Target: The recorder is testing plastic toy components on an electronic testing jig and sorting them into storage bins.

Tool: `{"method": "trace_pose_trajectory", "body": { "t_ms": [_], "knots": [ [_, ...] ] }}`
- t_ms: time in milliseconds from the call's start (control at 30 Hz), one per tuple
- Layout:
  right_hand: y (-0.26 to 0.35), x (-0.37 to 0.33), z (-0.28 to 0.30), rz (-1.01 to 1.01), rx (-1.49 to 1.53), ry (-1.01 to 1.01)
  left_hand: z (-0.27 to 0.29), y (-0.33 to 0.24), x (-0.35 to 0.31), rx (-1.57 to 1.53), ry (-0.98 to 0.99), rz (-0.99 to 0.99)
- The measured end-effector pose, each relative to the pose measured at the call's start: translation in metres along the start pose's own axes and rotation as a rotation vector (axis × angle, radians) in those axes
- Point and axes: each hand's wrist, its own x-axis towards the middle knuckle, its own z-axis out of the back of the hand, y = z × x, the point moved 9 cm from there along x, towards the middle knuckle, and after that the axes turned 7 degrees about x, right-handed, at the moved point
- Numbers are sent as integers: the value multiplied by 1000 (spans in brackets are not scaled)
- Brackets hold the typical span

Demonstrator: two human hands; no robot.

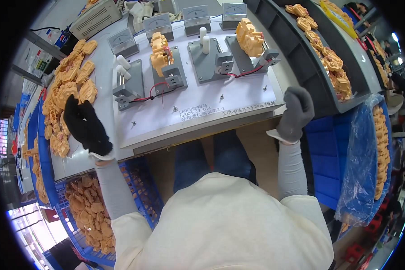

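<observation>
My left hand (87, 128), in a black glove, is at the near edge of a pile of yellow-orange plastic gear housings (72, 76) on the left of the table. Its fingers are bent but apart, with the tips against one housing (66, 93); no firm hold shows. My right hand (296, 114), grey-gloved, hangs by the right front corner of a white-topped test board (198, 105), fingers curled in and nothing visible in them. Clamped on the board's second stand is a housing (161, 54); another housing (249, 38) sits on the fourth stand. White pegs (123, 67) show on the first stand.
Analog meters (196, 20) line the board's back. A grey bin (297, 54) with housings stands at right, above blue crates (324, 157) and a plastic-lined one (357, 171). At lower left, a blue basket (83, 243) holds many housings. Red and black wires (153, 92) cross the board.
</observation>
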Motion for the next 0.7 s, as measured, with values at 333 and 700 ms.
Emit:
{"method": "trace_pose_trajectory", "body": {
  "t_ms": [333,700],
  "knots": [
    [-4,5,-49,274,-480,334,-40,-221,-147,-599,616,-833],
    [-11,9,-41,266,-478,294,-72,-221,-151,-379,515,-571]
  ]
}}
